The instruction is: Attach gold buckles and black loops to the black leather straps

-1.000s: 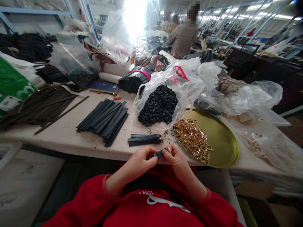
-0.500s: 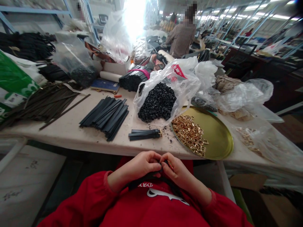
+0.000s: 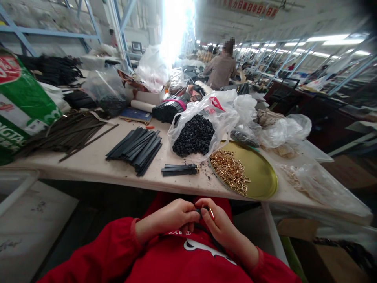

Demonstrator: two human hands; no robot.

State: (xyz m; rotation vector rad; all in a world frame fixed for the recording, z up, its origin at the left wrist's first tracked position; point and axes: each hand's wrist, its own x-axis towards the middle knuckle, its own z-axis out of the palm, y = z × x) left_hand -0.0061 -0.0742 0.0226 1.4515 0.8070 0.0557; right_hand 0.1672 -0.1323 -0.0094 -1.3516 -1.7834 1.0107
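My left hand (image 3: 173,217) and my right hand (image 3: 216,222) are together in my lap, below the table edge, both pinched on a black strap (image 3: 198,212) with a small gold buckle (image 3: 211,213) at its end. The strap's tail runs down over my red top. On the table just ahead lie finished black straps (image 3: 179,169), a pile of loose black strips (image 3: 136,148), a plastic bag of black loops (image 3: 194,135) and a round gold tray (image 3: 262,177) heaped with gold buckles (image 3: 229,171).
Thin dark strips (image 3: 64,133) and a green sack (image 3: 17,98) are at the left. Clear bags (image 3: 282,129) crowd the right and back of the table (image 3: 88,167). A person (image 3: 220,70) stands far behind at another bench.
My hands have dropped from the table edge into my lap with the strap still held. The view has tilted upward, showing more of the hall.
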